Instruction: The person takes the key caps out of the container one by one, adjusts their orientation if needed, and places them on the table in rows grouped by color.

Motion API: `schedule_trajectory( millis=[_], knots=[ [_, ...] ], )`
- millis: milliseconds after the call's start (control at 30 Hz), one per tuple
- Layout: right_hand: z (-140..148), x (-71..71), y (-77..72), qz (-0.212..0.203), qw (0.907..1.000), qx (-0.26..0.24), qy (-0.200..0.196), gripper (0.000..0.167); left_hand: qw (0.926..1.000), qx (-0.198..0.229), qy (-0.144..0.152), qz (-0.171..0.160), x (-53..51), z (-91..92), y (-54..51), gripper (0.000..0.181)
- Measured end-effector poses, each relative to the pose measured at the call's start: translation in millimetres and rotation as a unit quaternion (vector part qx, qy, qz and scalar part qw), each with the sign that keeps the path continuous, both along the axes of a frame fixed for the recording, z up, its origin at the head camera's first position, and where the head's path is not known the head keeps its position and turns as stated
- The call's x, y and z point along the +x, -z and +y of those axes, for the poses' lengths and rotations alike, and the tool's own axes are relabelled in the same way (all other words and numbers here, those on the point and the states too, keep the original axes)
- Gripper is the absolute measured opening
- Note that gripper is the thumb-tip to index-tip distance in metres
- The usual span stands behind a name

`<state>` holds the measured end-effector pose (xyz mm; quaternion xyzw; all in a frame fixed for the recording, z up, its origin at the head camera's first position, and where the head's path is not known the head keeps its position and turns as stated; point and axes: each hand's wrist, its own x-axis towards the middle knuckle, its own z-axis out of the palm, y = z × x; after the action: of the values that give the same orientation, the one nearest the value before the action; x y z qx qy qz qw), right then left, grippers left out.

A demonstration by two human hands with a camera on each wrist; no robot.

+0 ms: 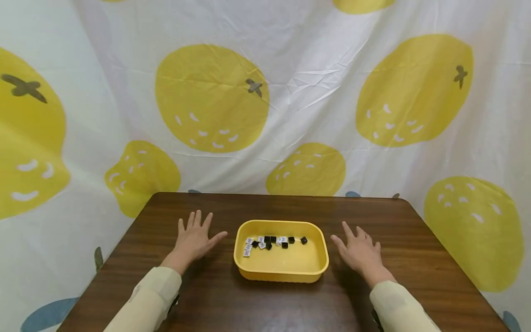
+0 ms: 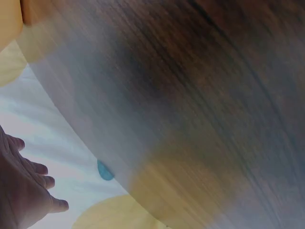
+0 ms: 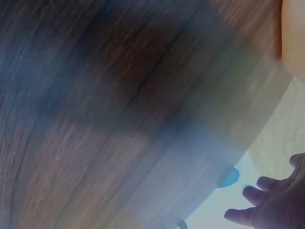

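In the head view a yellow plastic basin [image 1: 282, 264] stands at the middle of the table. Inside it, mostly along the far side, lie several small black cubes [image 1: 304, 240] and several small white pieces with printed marks [image 1: 246, 253]. My left hand [image 1: 193, 240], fingers spread, is left of the basin and apart from it. To the right, my right hand [image 1: 360, 249] is also spread, with nothing held. Each wrist view shows part of its own hand, the left hand [image 2: 24, 186] and the right hand [image 3: 276, 200], with a sliver of the basin in an upper corner.
The dark wood-grain table [image 1: 282, 306] has rounded far corners. Directly behind it hangs a white curtain [image 1: 307, 87] printed with yellow lemons. Light-coloured sleeves [image 1: 145, 295] cover both forearms.
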<state>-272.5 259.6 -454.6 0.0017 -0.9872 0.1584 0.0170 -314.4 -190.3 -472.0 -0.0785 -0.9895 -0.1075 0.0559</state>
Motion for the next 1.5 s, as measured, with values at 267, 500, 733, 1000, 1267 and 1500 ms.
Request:
schedule_trajectory(
  millis=[267, 500, 733, 1000, 1267, 1500],
  knots=[
    [-3.9, -2.0, -1.0, -0.005, 0.9996, -0.018, -0.022, 0.076, 1.0, 0.003, 0.006, -0.005, 0.4, 3.1, -1.6, 0.097],
    [-9.4, -5.3, -2.4, -0.008, 0.997, -0.052, -0.057, 0.067, 0.9999, 0.003, 0.017, 0.003, -2.3, 7.4, -4.5, 0.096],
    [-17.9, -5.6, -4.5, -0.019, 0.9929, -0.094, -0.071, 0.062, 0.9996, 0.009, 0.027, 0.005, -4.2, 11.8, -8.1, 0.093],
    [-20.2, -8.3, -2.8, -0.005, 0.9867, -0.137, -0.088, 0.058, 0.9991, 0.017, 0.039, 0.003, -4.1, 20.8, -13.3, 0.09],
    [-26.8, -8.0, -6.5, -0.031, 0.971, -0.231, -0.055, 0.053, 0.9984, 0.022, 0.052, 0.008, -3.2, 31.6, -18.0, 0.088],
    [-30.0, -9.5, -5.8, -0.047, 0.9577, -0.28, -0.049, 0.049, 0.9961, 0.04, 0.079, 0.01, 1.5, 40.9, -26.2, 0.086]
  ],
)
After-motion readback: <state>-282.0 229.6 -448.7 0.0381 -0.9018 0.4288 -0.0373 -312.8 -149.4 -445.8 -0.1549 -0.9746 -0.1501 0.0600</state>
